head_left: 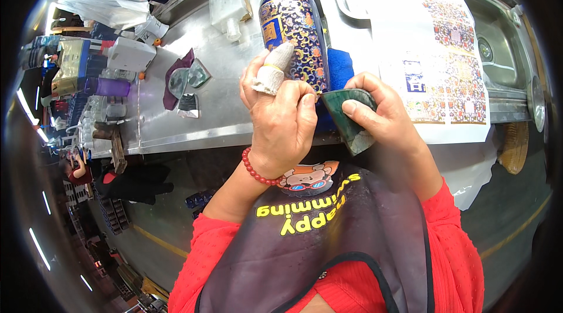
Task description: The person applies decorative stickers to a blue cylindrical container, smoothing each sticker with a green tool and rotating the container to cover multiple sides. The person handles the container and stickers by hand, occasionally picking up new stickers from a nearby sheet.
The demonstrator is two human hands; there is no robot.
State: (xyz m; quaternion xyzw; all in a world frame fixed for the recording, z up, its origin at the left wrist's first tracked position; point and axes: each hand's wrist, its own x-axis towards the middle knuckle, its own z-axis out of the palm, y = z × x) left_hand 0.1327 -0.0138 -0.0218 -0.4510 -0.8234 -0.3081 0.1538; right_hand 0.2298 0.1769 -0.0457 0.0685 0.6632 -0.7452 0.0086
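A dark blue bottle, covered in a colourful floral pattern with a gold-edged panel, lies on the metal bench in front of me. At its near end is my left hand, thumb and forefinger pinched together. Whatever is between those fingertips is too small to tell. One left finger wears a pale cloth finger cover with a yellow band. My right hand grips a flat dark green scraper with rounded corners, its upper edge close to the bottle's base. Blue cloth shows beside the bottle.
Right of the bottle, a white sheet of printed patterns hangs over the bench edge, next to a steel sink. Leftward lie a clear bottle, maroon cloth with greenish scrapers, a white box and a purple cup.
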